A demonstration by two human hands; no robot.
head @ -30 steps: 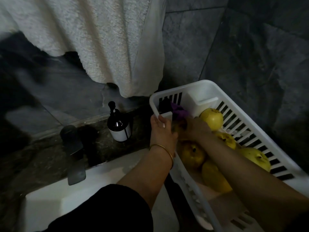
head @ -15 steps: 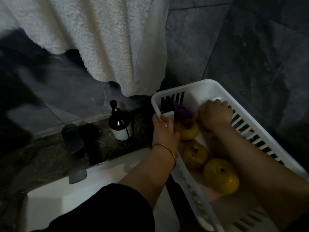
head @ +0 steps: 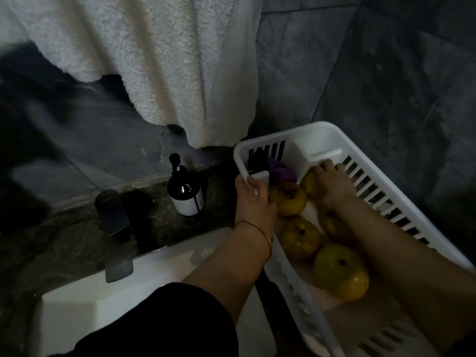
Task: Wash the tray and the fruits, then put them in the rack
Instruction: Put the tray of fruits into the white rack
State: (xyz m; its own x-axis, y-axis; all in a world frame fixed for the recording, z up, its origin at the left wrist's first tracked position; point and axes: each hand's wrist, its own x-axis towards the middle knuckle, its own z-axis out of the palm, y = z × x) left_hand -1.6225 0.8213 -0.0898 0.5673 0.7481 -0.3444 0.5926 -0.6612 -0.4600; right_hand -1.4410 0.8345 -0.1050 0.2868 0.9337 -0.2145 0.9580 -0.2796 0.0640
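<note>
Left hand point(head: 253, 199) grips the side rim of the white rack point(head: 322, 130), with its fingers curled over the edge. Right hand point(head: 334, 184) is inside the rack at the far end, fingers bent round a yellow fruit point(head: 309, 181). A spotted fruit point(head: 288, 199) sits just beside the left hand. A big fruit point(head: 340, 274) lies in the rack too, closer to the person. A purple cloth point(head: 279, 171) is tucked in the far corner. The rack is beside the white sink point(head: 128, 292). A dark bottle point(head: 184, 194) stands on the table point(head: 64, 240) near the black tap point(head: 116, 228).
</note>
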